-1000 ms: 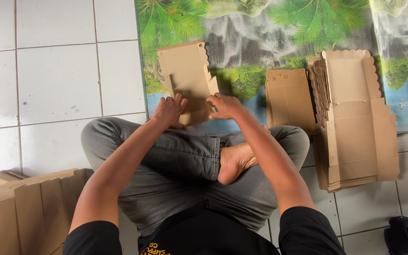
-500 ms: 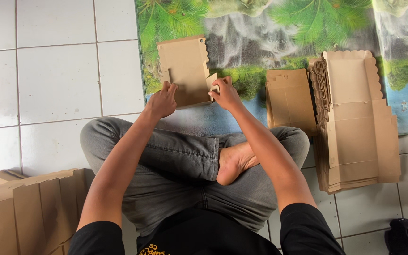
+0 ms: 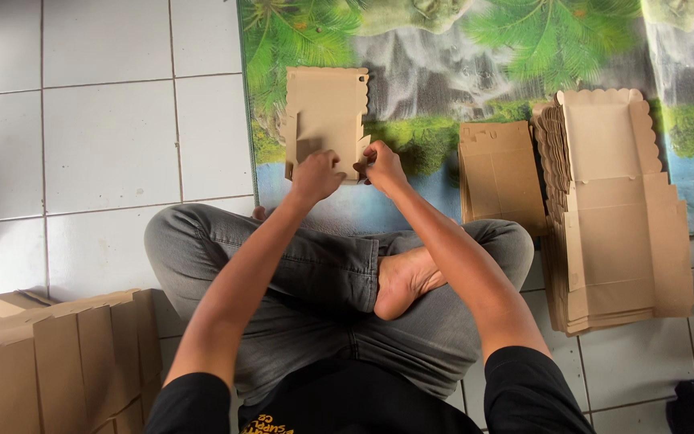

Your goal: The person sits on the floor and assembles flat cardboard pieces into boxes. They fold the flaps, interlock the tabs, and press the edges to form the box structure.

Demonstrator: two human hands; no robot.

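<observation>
— What's nearest us, low in the frame?

— At the lower left, a row of folded-up brown cardboard boxes. The person sits cross-legged on the white tiled floor, in grey trousers, one bare foot tucked up at centre.

— And the hands?

— Both reach to the flat brown cardboard box blank with the scalloped edge, just above centre. The left hand is curled shut on its near edge; the right hand pinches the near right corner, fingers closed on a small flap. A second ago the blank lay closer to the knees and askew; now it's been pushed further up onto the printed palm-tree mat and squared up, side flaps starting to lift. I'd judge the folding has only just begun.

— Further off?

— Right of centre, a single flat brown sheet, then a tall stack of unfolded brown blanks at the right edge.
</observation>
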